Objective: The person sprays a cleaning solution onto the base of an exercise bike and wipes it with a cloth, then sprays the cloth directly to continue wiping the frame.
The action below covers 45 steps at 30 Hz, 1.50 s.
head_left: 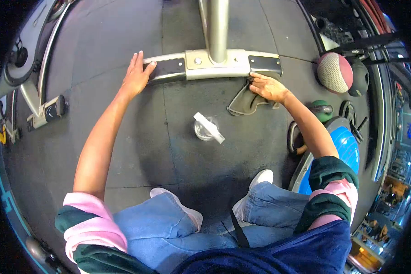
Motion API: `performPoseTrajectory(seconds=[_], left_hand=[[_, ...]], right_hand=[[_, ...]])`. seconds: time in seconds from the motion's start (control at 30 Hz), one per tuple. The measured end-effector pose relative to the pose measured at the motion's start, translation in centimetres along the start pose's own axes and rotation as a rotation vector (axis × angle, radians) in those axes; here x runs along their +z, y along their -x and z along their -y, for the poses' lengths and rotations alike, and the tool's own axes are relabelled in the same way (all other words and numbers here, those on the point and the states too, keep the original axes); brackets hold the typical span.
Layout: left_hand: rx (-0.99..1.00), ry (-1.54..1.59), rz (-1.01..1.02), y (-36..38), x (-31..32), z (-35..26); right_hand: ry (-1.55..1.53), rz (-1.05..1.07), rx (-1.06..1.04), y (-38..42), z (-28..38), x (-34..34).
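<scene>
A silver base bar (217, 71) with dark end pads lies across the floor, a thick post (218, 32) rising from its middle. My left hand (136, 76) rests at the bar's left end, fingers stretched out and thumb apart, holding nothing. At the right pad, my right hand (268, 88) has its fingers bent over a dark grey cloth (246, 101). Part of the cloth hangs down onto the floor, and part is hidden under the hand. Between my arms stands a clear bottle with a white spray head (208, 128), seen from above.
On the right are a pink and grey ball (334, 73), a dark ball (360, 78), a green kettlebell (322, 109) and a blue balance dome (342, 153). Another machine's foot (45, 113) stands at left. My white shoes (180, 205) are on the dark mat floor.
</scene>
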<state>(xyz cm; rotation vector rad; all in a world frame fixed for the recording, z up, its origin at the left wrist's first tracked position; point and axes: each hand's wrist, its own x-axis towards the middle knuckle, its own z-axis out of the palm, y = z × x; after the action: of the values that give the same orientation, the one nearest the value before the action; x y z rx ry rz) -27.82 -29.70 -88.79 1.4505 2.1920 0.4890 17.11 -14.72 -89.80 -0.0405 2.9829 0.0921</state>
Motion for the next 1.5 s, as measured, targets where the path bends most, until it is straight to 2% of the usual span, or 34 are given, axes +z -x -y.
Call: performPoseTrajectory(seconds=[0.1,0.13,0.2,0.23,0.27,0.33,0.37,0.4,0.47,0.53,0.6,0.67,0.7,0.73,0.8,0.93,1.0,1.07,1.1,1.17,1.27,1.33,1.37,1.5], left_hand=[[0.109,-0.176,0.032,0.4,0.4,-1.4],[0.122,-0.184,0.036,0.7,0.3,-2.0],[0.154,-0.325,0.137,1.3,0.3,-3.1],[0.157,-0.342,0.159,1.4,0.5,-3.2],[0.171,-0.345,0.163,1.6,0.6,-3.4],[0.167,-0.487,0.185,1.6,0.8,-3.7],[0.166,-0.479,0.190,1.3,1.0,-3.5],[0.180,-0.481,0.192,1.1,1.1,-3.4],[0.208,-0.476,0.172,1.1,1.2,-3.1],[0.228,-0.478,0.171,1.3,0.9,-3.3],[0.223,-0.478,0.171,1.1,1.0,-3.1],[0.243,-0.478,0.169,1.1,1.1,-3.1],[0.235,-0.485,0.171,1.1,1.1,-3.1],[0.223,-0.491,0.173,1.1,1.1,-3.1],[0.224,-0.496,0.171,1.3,1.1,-3.1],[0.241,-0.511,0.159,1.4,1.2,-2.9],[0.246,-0.516,0.157,1.3,1.3,-3.0],[0.247,-0.520,0.156,1.3,1.3,-2.8],[0.247,-0.523,0.155,1.2,1.3,-2.8],[0.260,-0.516,0.155,1.3,1.3,-2.7],[0.229,-0.525,0.181,1.2,1.1,-3.2],[0.222,-0.529,0.186,0.9,1.1,-3.0],[0.215,-0.531,0.196,0.8,1.1,-2.9],[0.175,-0.522,0.226,0.6,0.7,-3.7]], right_hand=[[-0.139,-0.054,0.252,3.1,0.1,0.9],[-0.140,-0.060,0.267,4.1,0.2,1.1],[-0.068,-0.135,0.511,6.1,0.7,1.7],[-0.067,-0.310,0.574,6.5,0.7,2.2],[-0.065,-0.311,0.589,6.9,0.9,2.9],[-0.180,-0.656,1.036,4.9,2.0,2.3],[-0.309,-0.838,1.169,3.2,2.7,0.5],[-0.458,-0.878,1.357,1.6,3.2,-1.4],[-0.446,-1.153,1.314,-1.3,2.5,-1.6],[-0.434,-1.164,1.178,-3.9,2.7,-2.7],[-0.453,-0.984,0.982,-6.1,2.4,-0.7],[-0.282,-0.821,0.716,-6.8,2.6,1.0],[-0.242,-0.789,0.687,-6.0,2.7,0.7],[-0.245,-0.794,0.693,-4.9,2.1,1.4],[-0.279,-0.771,0.921,-1.9,0.1,2.5],[-0.574,-0.850,1.483,2.0,-1.5,3.5],[-0.367,-0.966,1.373,0.7,-1.2,5.0],[-0.137,-0.995,1.356,-2.0,0.5,4.6],[-0.115,-1.066,1.255,-3.3,1.1,5.1],[-0.314,-1.012,0.982,-5.7,3.2,4.0],[-0.354,-0.820,0.862,-6.5,5.1,2.2],[-0.340,-0.709,0.820,-4.6,4.6,2.0],[-0.325,-0.720,0.835,-3.9,4.4,2.2],[-0.378,-0.835,1.104,-0.1,5.7,2.5]])
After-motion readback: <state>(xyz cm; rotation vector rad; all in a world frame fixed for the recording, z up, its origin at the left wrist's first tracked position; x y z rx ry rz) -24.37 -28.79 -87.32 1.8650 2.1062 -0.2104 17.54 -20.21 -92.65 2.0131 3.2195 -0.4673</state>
